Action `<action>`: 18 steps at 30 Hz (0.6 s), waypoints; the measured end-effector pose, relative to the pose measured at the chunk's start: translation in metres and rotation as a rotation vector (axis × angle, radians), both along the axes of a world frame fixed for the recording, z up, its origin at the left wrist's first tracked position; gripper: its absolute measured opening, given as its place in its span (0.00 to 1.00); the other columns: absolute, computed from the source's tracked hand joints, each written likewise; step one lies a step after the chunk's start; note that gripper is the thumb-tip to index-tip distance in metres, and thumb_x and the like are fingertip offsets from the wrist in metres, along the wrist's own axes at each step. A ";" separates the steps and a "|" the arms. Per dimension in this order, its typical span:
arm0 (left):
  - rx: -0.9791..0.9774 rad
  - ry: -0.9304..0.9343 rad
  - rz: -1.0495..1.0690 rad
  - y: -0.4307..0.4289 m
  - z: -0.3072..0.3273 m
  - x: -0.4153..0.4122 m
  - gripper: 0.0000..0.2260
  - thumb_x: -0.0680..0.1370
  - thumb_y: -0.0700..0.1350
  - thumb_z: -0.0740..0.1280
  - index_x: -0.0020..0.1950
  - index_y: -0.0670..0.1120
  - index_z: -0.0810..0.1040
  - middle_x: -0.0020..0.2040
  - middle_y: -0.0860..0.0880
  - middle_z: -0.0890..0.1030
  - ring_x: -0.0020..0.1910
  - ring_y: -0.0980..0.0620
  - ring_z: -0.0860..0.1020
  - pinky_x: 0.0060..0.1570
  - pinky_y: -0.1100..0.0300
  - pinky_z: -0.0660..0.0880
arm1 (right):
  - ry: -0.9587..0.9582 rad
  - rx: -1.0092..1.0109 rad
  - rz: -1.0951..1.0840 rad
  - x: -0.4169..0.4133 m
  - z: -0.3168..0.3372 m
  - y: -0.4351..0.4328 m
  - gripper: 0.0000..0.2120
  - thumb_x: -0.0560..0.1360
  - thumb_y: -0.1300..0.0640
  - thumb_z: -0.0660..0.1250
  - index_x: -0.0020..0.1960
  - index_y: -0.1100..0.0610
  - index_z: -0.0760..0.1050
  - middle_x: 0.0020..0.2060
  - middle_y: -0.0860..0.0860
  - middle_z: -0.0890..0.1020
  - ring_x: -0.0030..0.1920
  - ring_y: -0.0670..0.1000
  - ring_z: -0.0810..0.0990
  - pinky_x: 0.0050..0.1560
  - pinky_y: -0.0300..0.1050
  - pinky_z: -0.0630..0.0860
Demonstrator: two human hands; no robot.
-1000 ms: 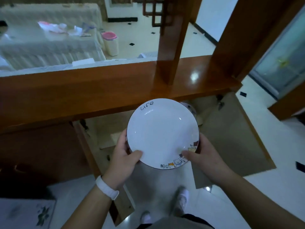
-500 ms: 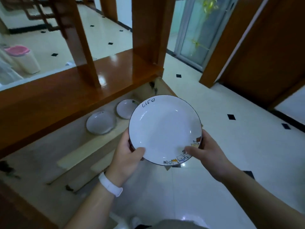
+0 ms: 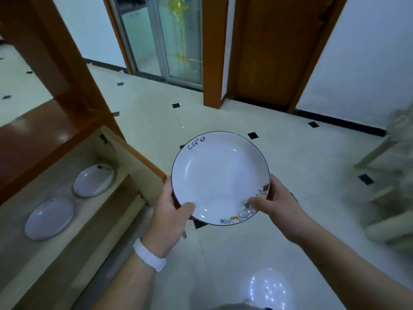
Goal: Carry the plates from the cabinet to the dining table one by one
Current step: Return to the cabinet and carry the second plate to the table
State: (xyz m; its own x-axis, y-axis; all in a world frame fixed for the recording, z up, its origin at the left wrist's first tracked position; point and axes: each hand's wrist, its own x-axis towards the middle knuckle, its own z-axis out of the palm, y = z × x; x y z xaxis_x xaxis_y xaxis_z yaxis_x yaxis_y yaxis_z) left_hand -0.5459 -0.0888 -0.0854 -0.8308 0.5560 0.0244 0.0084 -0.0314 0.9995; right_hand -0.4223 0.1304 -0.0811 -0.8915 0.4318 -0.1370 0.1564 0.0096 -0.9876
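Head view records a white plate (image 3: 220,175) with a dark rim, the word "Life" written at its far edge and small cartoon figures printed along its near right edge. It is held face up in the air above the tiled floor (image 3: 178,121), just to the right of the open cabinet (image 3: 26,153). We note the left hand (image 3: 171,211) at the plate's near left edge, its grip pinching the rim, thumb on the upper face and fingers mostly hidden beneath. The right hand (image 3: 279,202) takes the near right edge in the same pinching grip, its thumb lying beside the printed figures. A white wristband (image 3: 149,256) sits on the left wrist. On the pale shelf (image 3: 67,249) inside the cabinet we count a second plate (image 3: 93,180) near the cabinet door (image 3: 134,157) and a third plate (image 3: 49,218) further left, both lying flat, close together but apart. The cabinet door stands swung outward, its edge just beside the left hand. Beyond the white plate we see a glass sliding door (image 3: 178,41) and a brown wooden door (image 3: 274,52). Pale furniture (image 3: 397,175) at the right edge is too blurred to identify.
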 end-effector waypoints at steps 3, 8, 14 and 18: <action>-0.019 0.000 -0.050 0.057 0.004 0.017 0.29 0.68 0.35 0.65 0.67 0.54 0.72 0.58 0.55 0.82 0.58 0.54 0.79 0.50 0.63 0.78 | 0.017 -0.010 -0.077 0.032 -0.001 0.047 0.20 0.62 0.54 0.72 0.53 0.43 0.77 0.48 0.50 0.85 0.49 0.53 0.83 0.48 0.48 0.80; -0.035 -0.037 -0.182 0.147 0.011 0.053 0.29 0.67 0.36 0.64 0.68 0.52 0.71 0.58 0.51 0.82 0.57 0.49 0.80 0.47 0.54 0.81 | 0.052 -0.008 -0.244 0.090 0.000 0.114 0.21 0.62 0.56 0.72 0.55 0.48 0.76 0.48 0.53 0.84 0.50 0.56 0.83 0.53 0.56 0.79; -0.049 -0.021 -0.397 0.238 0.021 0.087 0.28 0.67 0.36 0.64 0.66 0.52 0.72 0.57 0.50 0.82 0.55 0.47 0.80 0.45 0.51 0.81 | 0.090 -0.007 -0.433 0.160 0.003 0.165 0.23 0.66 0.62 0.69 0.60 0.51 0.74 0.50 0.53 0.85 0.50 0.55 0.84 0.49 0.48 0.82; -0.046 -0.008 -0.552 0.291 0.021 0.108 0.27 0.67 0.36 0.63 0.64 0.53 0.73 0.55 0.52 0.82 0.51 0.51 0.81 0.41 0.58 0.80 | 0.099 -0.013 -0.576 0.203 0.005 0.185 0.21 0.67 0.62 0.69 0.59 0.51 0.74 0.45 0.49 0.85 0.47 0.50 0.84 0.44 0.42 0.80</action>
